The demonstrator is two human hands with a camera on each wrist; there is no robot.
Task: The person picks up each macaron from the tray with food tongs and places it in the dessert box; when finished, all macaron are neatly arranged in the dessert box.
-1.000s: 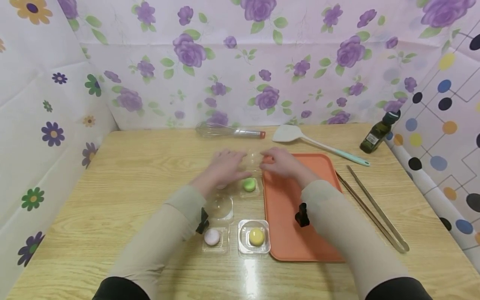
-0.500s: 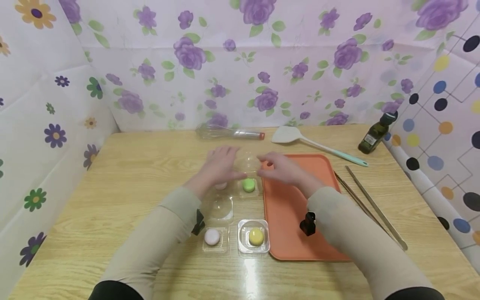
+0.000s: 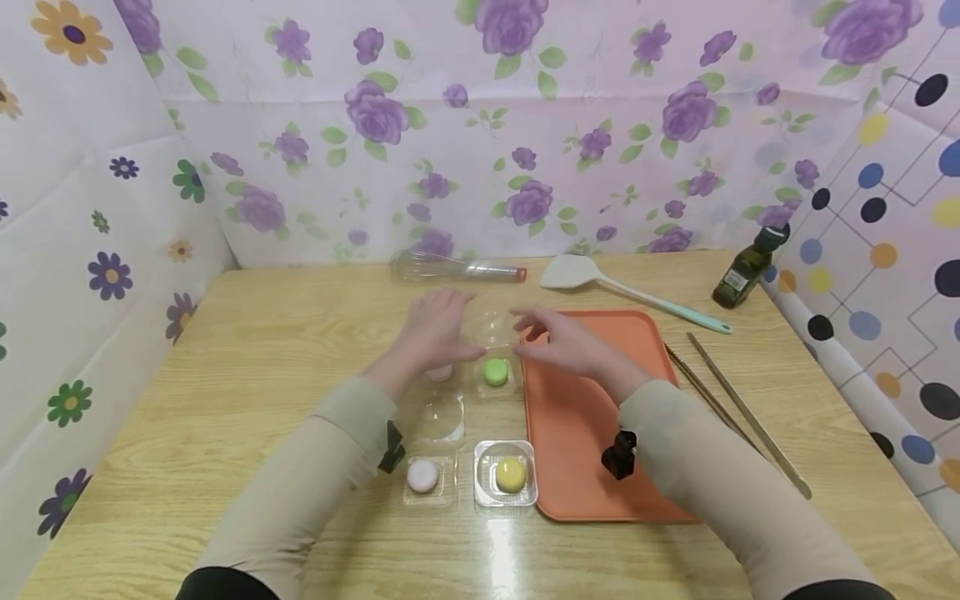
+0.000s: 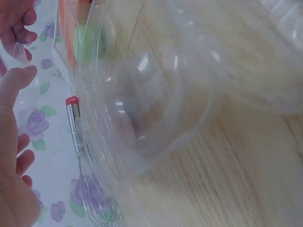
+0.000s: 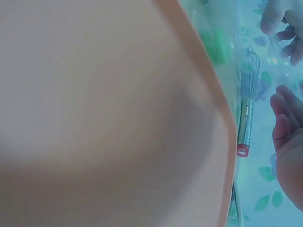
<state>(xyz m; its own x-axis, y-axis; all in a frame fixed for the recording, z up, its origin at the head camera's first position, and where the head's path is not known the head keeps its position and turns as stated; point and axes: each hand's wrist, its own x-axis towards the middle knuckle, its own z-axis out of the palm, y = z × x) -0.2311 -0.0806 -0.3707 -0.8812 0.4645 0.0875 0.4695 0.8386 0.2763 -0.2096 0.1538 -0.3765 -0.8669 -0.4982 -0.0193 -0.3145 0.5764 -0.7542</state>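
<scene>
Between my hands is a clear domed plastic lid (image 3: 491,323), just behind a green macaron (image 3: 496,372) in its clear plastic box. My left hand (image 3: 431,333) holds the lid's left side, thumb and fingers spread along it. From the other side, over the tray's back left corner, my right hand (image 3: 558,337) grips the lid with bent fingers. Under my left wrist a pale macaron (image 3: 439,373) is partly hidden. Nearer the front sit a pale pink macaron (image 3: 423,476) in an opened clear box and a yellow macaron (image 3: 511,474) in another clear box.
An orange tray (image 3: 577,467) lies under my right forearm. Metal tongs (image 3: 746,408) are to its right. Along the back lie a whisk (image 3: 457,267) and a spatula (image 3: 630,290); a dark green bottle (image 3: 750,267) stands at the back right.
Both hands have shifted slightly left and a little apart, so more of the clear lid shows between them. The macarons, tray and tools stay in place.
</scene>
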